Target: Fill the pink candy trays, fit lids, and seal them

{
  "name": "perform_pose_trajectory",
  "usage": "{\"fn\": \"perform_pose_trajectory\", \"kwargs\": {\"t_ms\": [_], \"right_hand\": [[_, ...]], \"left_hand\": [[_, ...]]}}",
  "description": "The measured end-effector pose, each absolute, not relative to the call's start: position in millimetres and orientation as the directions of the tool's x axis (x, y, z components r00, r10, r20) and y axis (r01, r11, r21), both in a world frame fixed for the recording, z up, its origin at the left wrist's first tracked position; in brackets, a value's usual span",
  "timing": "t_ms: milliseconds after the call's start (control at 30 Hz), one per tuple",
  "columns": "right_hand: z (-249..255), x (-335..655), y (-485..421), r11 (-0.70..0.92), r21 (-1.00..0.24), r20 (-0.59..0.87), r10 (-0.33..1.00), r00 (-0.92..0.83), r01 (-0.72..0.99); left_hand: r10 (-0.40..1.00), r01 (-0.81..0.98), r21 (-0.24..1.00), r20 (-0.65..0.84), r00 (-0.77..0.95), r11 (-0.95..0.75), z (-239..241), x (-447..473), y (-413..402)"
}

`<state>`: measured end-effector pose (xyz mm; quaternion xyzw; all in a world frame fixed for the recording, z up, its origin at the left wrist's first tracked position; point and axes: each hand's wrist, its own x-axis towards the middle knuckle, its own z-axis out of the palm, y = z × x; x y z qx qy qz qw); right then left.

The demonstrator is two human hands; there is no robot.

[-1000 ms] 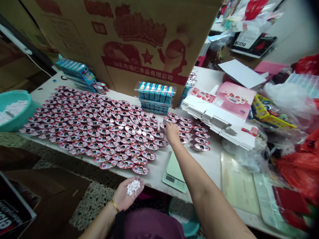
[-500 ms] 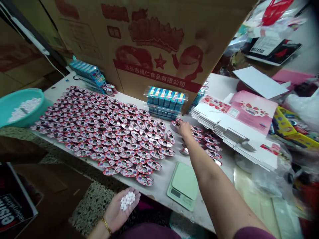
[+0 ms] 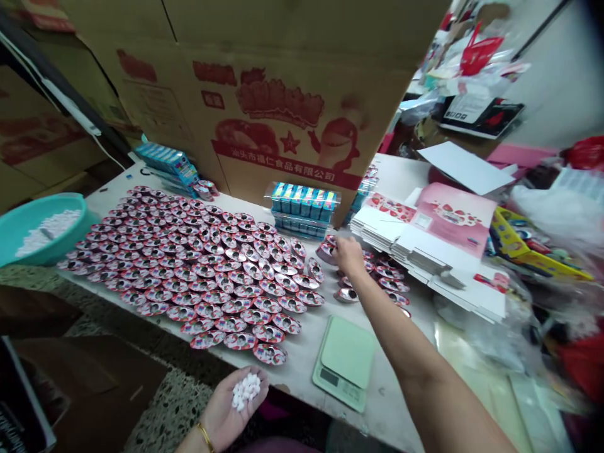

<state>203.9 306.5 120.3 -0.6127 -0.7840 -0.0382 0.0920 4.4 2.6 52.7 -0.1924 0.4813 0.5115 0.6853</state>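
Meanwhile the left hand point(image 3: 231, 409) lies open, cupping loose white tablets point(image 3: 246, 388) beyond the bench's near edge; a tilt could spill them. The right hand point(image 3: 348, 255) pinches an open tin point(image 3: 326, 252) near the bench's far edge and could knock its neighbours.

Glossy foil cups point(image 3: 226, 277); matt cardboard box point(image 3: 264, 94); smooth plastic basin point(image 3: 28, 217).

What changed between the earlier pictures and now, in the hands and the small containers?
The right hand has moved from the gap beside the big field of small containers toward the far end of the smaller group, near the blue packs; its fingers now touch a container at that end. No grip on anything is clearly visible. The left hand stayed palm up and open below the table edge, cupping white tablets. The scale and containers look unmoved.
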Motion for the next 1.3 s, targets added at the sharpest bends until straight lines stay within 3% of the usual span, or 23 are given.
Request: {"fn": "perform_pose_trajectory", "kwargs": {"t_ms": [133,300,467,600,833,967,1067,1167,1300], "right_hand": [[149.9,274.7,226.4,0.374,-0.030,0.310,0.885,-0.347,0.927],[104.7,359.5,128.9,0.216,-0.036,0.190,0.960,-0.206,0.976],[41.8,391.4,89.1,0.048,-0.078,0.097,0.994,-0.040,0.996],[34.7,390.5,68.2,0.041,-0.045,0.181,0.983,-0.033,0.998],[43.4,376.9,45.5,0.035,0.086,0.129,0.991,-0.046,0.996],[61.9,343.9,41.0,0.166,0.085,0.172,0.969,-0.178,0.982],[67.3,310.2,48.8,0.320,0.052,0.112,0.940,-0.324,0.946],[62.4,283.6,53.3,0.367,-0.011,0.066,0.928,-0.366,0.930],[55.2,252.7,26.1,0.401,-0.170,0.125,0.915,-0.384,0.900]], "left_hand": [[0.545,-0.851,0.236,-0.835,0.069,0.469,61.0,7.4,11.9],[0.538,-0.746,0.257,-0.828,0.158,0.615,59.6,20.9,18.4],[0.526,-0.661,0.272,-0.822,0.220,0.700,56.4,35.6,20.1],[0.534,-0.652,0.272,-0.810,0.241,0.708,52.9,44.4,19.4],[0.552,-0.675,0.192,-0.747,0.370,0.712,52.9,63.1,18.2],[0.606,-0.719,0.144,-0.664,0.439,0.680,53.2,72.8,24.4],[0.611,-0.718,0.127,-0.638,0.469,0.684,52.8,76.6,28.5],[0.610,-0.721,0.130,-0.645,0.460,0.680,51.5,76.4,26.8],[0.584,-0.710,0.124,-0.673,0.453,0.694,41.0,72.6,14.1]]}}
